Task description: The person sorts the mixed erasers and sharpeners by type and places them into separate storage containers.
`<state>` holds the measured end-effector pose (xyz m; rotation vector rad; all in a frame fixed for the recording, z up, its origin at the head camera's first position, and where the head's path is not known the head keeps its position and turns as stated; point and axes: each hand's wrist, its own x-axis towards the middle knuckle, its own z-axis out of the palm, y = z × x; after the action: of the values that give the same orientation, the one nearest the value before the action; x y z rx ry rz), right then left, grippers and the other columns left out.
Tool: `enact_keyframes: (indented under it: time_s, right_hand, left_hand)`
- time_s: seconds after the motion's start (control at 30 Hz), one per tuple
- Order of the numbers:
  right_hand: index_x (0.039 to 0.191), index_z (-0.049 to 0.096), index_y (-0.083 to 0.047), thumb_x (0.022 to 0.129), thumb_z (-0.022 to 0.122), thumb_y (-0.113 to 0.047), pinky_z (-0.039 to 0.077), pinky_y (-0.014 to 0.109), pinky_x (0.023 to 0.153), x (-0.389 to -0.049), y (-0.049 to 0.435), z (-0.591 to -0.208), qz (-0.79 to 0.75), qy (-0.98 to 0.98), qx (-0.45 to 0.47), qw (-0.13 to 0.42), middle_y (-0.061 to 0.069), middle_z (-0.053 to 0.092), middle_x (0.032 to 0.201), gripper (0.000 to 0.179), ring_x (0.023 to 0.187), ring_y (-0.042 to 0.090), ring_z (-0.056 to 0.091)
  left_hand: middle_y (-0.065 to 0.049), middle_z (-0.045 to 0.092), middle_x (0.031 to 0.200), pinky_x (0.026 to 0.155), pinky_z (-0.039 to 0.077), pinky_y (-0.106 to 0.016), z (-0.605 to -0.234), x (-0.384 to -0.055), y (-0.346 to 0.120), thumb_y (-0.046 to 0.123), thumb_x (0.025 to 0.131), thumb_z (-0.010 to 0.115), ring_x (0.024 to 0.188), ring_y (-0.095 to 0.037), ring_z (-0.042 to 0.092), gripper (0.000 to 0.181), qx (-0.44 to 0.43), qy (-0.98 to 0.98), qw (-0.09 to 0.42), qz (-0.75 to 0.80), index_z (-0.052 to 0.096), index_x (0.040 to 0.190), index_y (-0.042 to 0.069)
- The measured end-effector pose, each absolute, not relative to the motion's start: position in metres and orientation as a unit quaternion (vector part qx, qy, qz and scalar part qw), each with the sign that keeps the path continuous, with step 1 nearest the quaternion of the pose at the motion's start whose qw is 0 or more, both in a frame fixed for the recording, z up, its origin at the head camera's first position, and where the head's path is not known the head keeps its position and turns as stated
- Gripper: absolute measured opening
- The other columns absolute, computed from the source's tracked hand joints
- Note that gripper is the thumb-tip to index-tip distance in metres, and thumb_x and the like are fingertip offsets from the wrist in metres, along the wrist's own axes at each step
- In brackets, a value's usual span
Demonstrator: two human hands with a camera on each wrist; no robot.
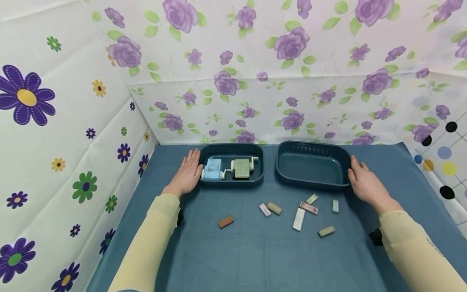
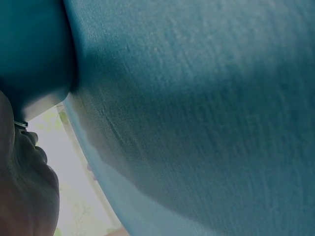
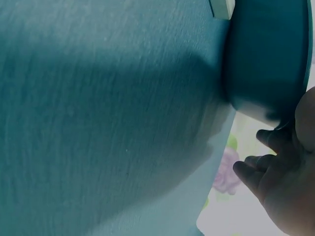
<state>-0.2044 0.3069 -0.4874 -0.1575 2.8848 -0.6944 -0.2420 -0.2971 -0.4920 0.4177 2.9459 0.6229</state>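
Observation:
My left hand [image 1: 187, 173] lies with straight fingers along the left end of a dark teal tray [image 1: 232, 183]. In this tray sit a light blue crank device [image 1: 213, 168] and a green one [image 1: 241, 168], both with white knobs, resembling hand-crank pencil sharpeners. At the right end of a second dark teal tray [image 1: 310, 182], my right hand [image 1: 368, 184] touches the outer wall, its fingers extended. The right wrist view shows those fingertips [image 3: 266, 137] at the tray's side [image 3: 266, 64]. In the left wrist view, part of my left hand [image 2: 32, 182] shows beside its tray [image 2: 34, 49].
Several small blocks lie on the blue cloth [image 1: 233, 259] in front of the trays, among them a brown one [image 1: 226, 222], a white one [image 1: 298, 219] and a beige one [image 1: 326, 231]. A flowered sheet [image 1: 226, 109] hangs behind, another [image 1: 73, 162] at the left.

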Motion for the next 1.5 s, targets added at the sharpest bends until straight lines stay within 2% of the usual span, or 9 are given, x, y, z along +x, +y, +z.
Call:
enact_keyframes:
  time_s: [0.3, 0.77, 1.13, 1.5]
  right_hand:
    - [0.168, -0.006, 0.003, 0.119, 0.022, -0.033, 0.020, 0.080, 0.115, -0.213, 0.312, -0.489, -0.236, 0.964, -0.061, 0.110, 0.043, 0.008, 0.167, 0.067, 0.154, 0.062, 0.007]
    - [0.169, -0.006, 0.002, 0.119, 0.025, -0.028, 0.022, 0.079, 0.116, -0.223, 0.309, -0.490, -0.227, 0.966, -0.062, 0.107, 0.042, 0.009, 0.168, 0.066, 0.154, 0.062, 0.010]
    - [0.169, -0.006, 0.001, 0.119, 0.022, -0.030, 0.022, 0.079, 0.116, -0.223, 0.308, -0.496, -0.241, 0.965, -0.057, 0.091, 0.040, 0.009, 0.169, 0.065, 0.155, 0.060, 0.010]
    - [0.170, -0.008, -0.002, 0.119, 0.019, -0.034, 0.020, 0.078, 0.117, -0.224, 0.310, -0.497, -0.260, 0.960, -0.058, 0.088, 0.035, 0.003, 0.172, 0.065, 0.156, 0.057, 0.008]
  left_hand:
    - [-0.017, 0.000, 0.179, 0.132, -0.001, -0.054, -0.494, -0.242, -0.298, 0.027, 0.120, 0.032, 0.165, -0.034, -0.008, 0.064, 0.137, 0.968, 0.056, 0.202, 0.006, 0.171, 0.000]
    - [-0.017, 0.000, 0.179, 0.132, -0.001, -0.055, -0.494, -0.240, -0.298, 0.028, 0.120, 0.032, 0.165, -0.033, -0.008, 0.064, 0.135, 0.968, 0.059, 0.204, 0.006, 0.171, 0.000]
    - [-0.016, -0.002, 0.179, 0.132, -0.003, -0.053, -0.494, -0.240, -0.297, 0.028, 0.120, 0.031, 0.165, -0.032, -0.010, 0.064, 0.131, 0.966, 0.064, 0.212, 0.004, 0.172, 0.002]
    - [-0.012, -0.004, 0.180, 0.132, -0.004, -0.051, -0.495, -0.243, -0.298, 0.031, 0.120, 0.029, 0.164, -0.029, -0.012, 0.064, 0.130, 0.966, 0.066, 0.212, 0.002, 0.172, 0.004]
